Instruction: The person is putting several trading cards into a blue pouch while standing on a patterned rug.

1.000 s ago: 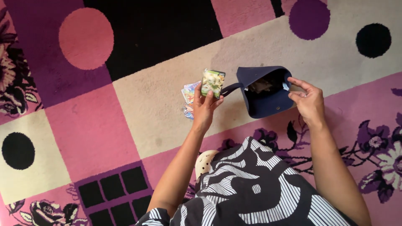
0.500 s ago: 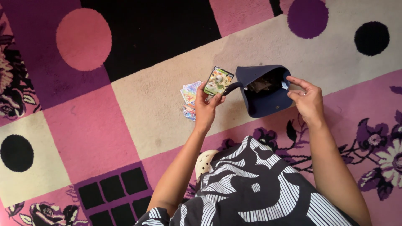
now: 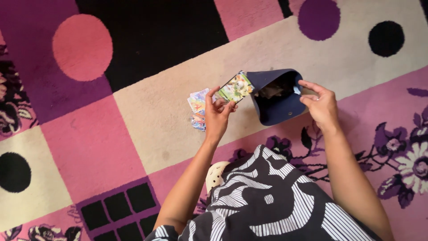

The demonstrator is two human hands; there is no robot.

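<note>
A card [image 3: 236, 87] with a green and yellow picture, tilted, one corner right at the mouth of a dark blue pouch [image 3: 278, 96]. Pinched between thumb and fingers of the left hand [image 3: 217, 114], fingers closed tight on its lower end. Other fingers curled in a little.

Pouch lying on the pale stripe of the rug [image 3: 147, 107], mouth wide open and facing up. Held open at its far edge by the right hand [image 3: 320, 105], thumb and first finger pressed together on the rim, the rest of the fingers loosely bent. A small round snap on the blue flap near the bottom.

Inside the pouch, dark and hard to see. Something grey in there, maybe more cards, but cannot tell for sure.

A little pile of bright cards [image 3: 197, 107] on the rug just beside the left hand, partly hidden behind the fingers. Pictures on them too small to make out.

Lower down, a black and white striped dress [image 3: 272, 201] over the lap, cut off at the bottom edge. A pale round thing with little holes [image 3: 215, 173] peeking out beside it, mostly covered.

All around, a big rug with pink, black, purple and cream squares, round spots and flowers.
</note>
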